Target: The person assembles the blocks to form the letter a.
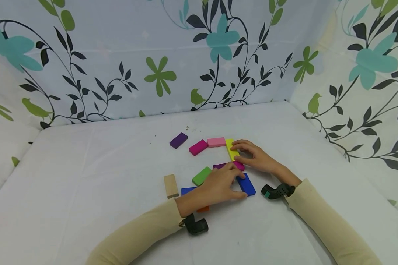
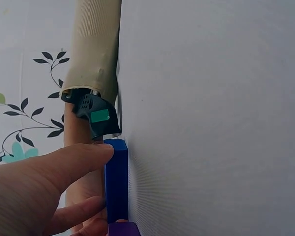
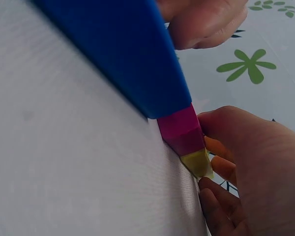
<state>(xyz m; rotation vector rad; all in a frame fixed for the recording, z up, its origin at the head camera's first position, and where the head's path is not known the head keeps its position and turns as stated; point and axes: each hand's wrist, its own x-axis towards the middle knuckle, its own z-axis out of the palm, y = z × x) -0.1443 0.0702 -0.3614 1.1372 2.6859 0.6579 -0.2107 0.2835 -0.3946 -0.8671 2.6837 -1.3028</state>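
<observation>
My left hand [image 1: 219, 186] pinches a blue block [image 1: 246, 184] lying at the near right of a loose ring of coloured blocks. In the left wrist view its thumb presses one end of that block. My right hand [image 1: 257, 158] holds a yellow block [image 1: 231, 149], fingertips over its upper part and thumb by its near end. A magenta block [image 1: 239, 166] lies between the yellow and blue ones, close to the right thumb in the right wrist view. Beside it is a dark purple block [image 1: 219, 166], partly covered by my left hand.
Beyond the hands lie pink [image 1: 216, 142], magenta [image 1: 198, 147] and purple [image 1: 178, 140] blocks. Green [image 1: 201, 176], natural wood [image 1: 171, 186], another blue [image 1: 187, 190] and orange [image 1: 203, 209] ones sit around my left wrist, some partly hidden. Patterned cloth [image 1: 119, 55] hangs behind the white table [image 1: 103, 176].
</observation>
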